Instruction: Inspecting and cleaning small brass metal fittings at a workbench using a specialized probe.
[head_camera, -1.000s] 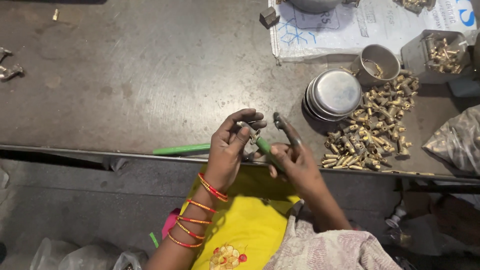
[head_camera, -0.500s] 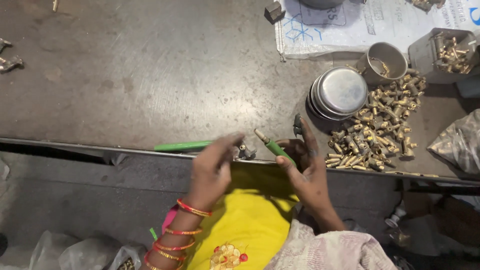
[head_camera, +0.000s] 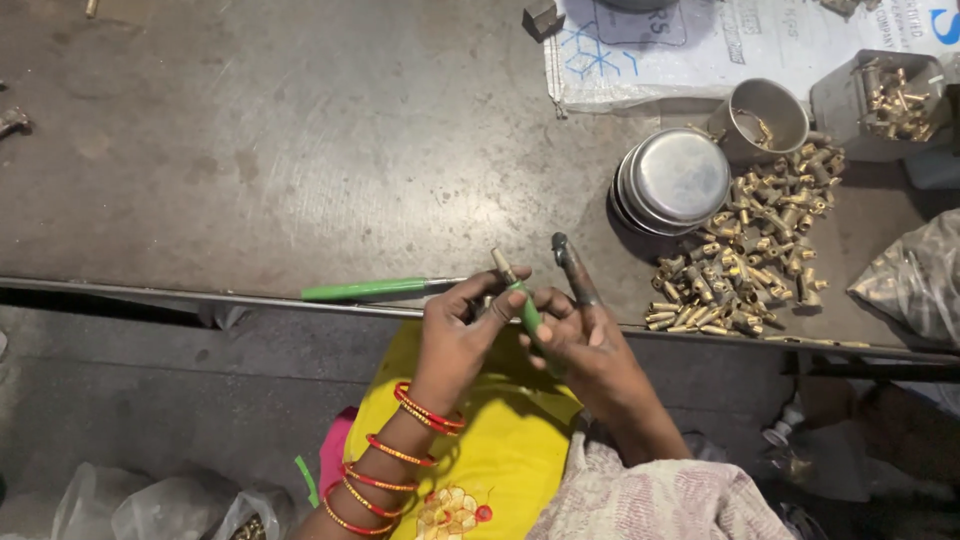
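Observation:
My right hand (head_camera: 585, 345) grips a short green-handled tool (head_camera: 524, 308) just off the table's front edge, index finger stretched upward. A small brass piece (head_camera: 502, 264) sits at the tool's upper tip. My left hand (head_camera: 458, 335), with red and gold bangles on the wrist, pinches the same tool from the left with thumb and fingertips. Both hands hover over a yellow cloth (head_camera: 500, 450) on my lap.
A second green-handled screwdriver (head_camera: 372, 290) lies along the table edge. To the right are a heap of brass fittings (head_camera: 750, 265), stacked steel plates (head_camera: 675, 180), a steel cup (head_camera: 765, 120), a grey box of brass parts (head_camera: 890, 100) and a white sack (head_camera: 700, 40).
My left hand, which had swung out to the left half a second ago, has come back onto the tool. The right hand has kept its hold throughout.

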